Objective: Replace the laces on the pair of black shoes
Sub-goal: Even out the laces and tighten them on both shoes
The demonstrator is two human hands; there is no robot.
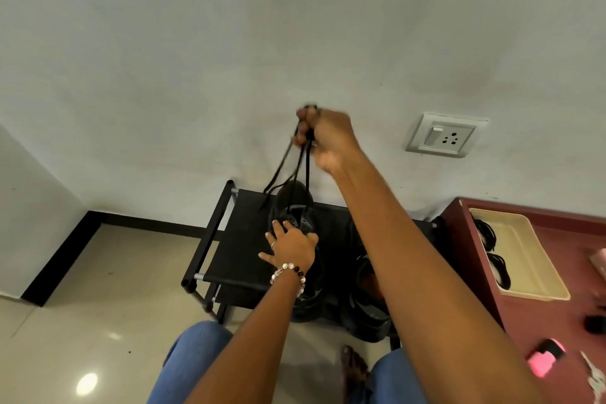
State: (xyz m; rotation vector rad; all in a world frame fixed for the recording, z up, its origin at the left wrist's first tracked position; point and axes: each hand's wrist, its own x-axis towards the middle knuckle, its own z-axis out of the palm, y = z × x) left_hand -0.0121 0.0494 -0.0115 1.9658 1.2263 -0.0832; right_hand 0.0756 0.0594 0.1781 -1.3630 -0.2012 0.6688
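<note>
A black shoe [296,203] lies on the top shelf of a black shoe rack [242,239]. My left hand [292,244] presses down on it with fingers spread. My right hand [324,134] is raised high above the shoe and grips a black lace [306,170], pulled taut upward from the eyelets; loose lace ends hang to the left. The second black shoe [369,302] sits to the right on the rack, partly hidden by my right forearm.
A cream tray [528,252] holding coiled black laces [498,270] rests on a maroon table [551,315] at right, with a pink object [544,357] near it. A wall socket [442,136] is on the wall. My knees in jeans are below.
</note>
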